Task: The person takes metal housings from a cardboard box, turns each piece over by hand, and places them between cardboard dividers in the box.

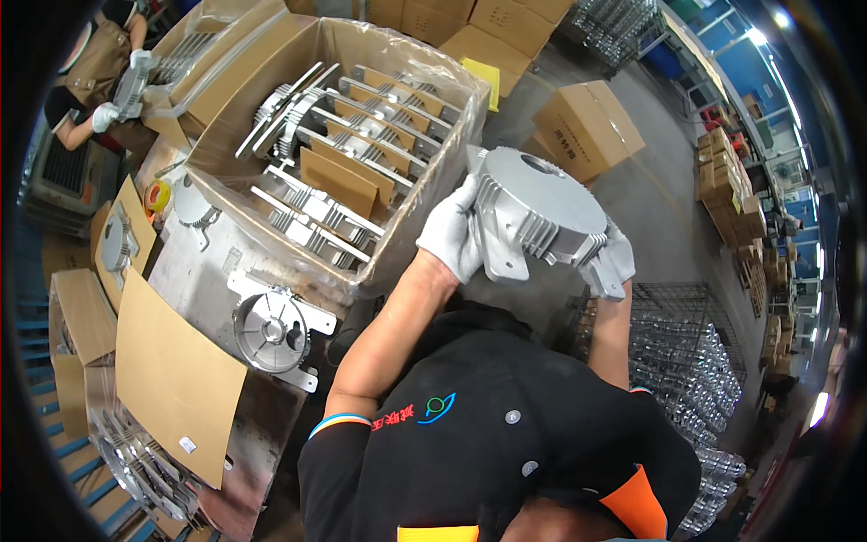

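Note:
Between my two white-gloved hands is a grey cast-metal housing (555, 199), round with cooling fins along its side and flat mounting feet. My left hand (453, 230) grips its left edge, and my right hand (614, 257) is wrapped round the right side, its fingers partly hidden by the part. The housing is held up in the air, to the right of a large carton (302, 54) lined with clear plastic. Inside that carton, several similar finned castings (361, 135) stand on edge in rows, with cardboard dividers (343, 181) between them.
On the metal table (203, 271) lie another round casting (271, 330), a cardboard sheet (176, 379) and a tape roll (157, 196). A co-worker's gloved hands (106, 116) hold a casting at upper left. A closed carton (587, 126) stands on the floor; wire cages (677, 316) hold shiny parts.

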The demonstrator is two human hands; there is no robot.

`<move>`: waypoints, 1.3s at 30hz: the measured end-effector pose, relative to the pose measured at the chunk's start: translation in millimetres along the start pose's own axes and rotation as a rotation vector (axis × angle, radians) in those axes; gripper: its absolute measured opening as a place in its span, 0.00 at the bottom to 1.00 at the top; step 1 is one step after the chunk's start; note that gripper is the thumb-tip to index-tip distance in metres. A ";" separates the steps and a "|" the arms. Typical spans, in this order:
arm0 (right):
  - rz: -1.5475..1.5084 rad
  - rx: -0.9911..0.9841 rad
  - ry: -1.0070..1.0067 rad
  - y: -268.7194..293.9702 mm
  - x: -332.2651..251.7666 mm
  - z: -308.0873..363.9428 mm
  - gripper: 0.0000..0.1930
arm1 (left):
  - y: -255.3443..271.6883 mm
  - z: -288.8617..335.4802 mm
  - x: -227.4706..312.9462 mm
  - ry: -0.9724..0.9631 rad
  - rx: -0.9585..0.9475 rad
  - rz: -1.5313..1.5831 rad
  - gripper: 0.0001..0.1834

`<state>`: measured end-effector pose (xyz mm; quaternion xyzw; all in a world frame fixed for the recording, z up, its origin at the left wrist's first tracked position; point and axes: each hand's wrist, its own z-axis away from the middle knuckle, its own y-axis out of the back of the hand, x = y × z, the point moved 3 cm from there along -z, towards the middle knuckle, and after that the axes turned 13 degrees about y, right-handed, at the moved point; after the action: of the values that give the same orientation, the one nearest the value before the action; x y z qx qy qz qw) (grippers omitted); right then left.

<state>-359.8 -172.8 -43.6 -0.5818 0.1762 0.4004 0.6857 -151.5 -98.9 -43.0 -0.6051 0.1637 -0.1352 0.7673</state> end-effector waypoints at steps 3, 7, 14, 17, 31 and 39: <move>0.158 -0.193 0.142 3.9 -18.5 3.6 0.18 | 4.9 -11.1 -2.6 0.030 -0.036 -0.027 0.17; -0.210 -0.330 -0.022 22.4 -39.1 -4.1 0.20 | 10.1 -30.2 -11.3 0.020 0.109 0.021 0.15; -0.458 -0.340 -0.315 6.1 -68.3 8.5 0.21 | 39.0 -70.2 -33.2 0.135 0.125 0.149 0.13; -0.063 -0.409 -0.072 13.0 -77.1 5.2 0.22 | 47.0 -81.2 -41.9 0.131 0.190 0.132 0.12; -0.378 -0.344 0.058 8.1 -96.6 7.9 0.41 | 63.8 -122.4 -77.6 0.066 0.207 -0.423 0.14; -0.270 -0.447 0.107 -3.1 -95.2 10.6 0.44 | 67.5 -143.2 -79.8 0.092 0.135 -0.343 0.15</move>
<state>-418.6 -195.5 28.6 -0.7575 0.0398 0.3029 0.5770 -282.9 -177.6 -132.3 -0.5643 0.0835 -0.3022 0.7637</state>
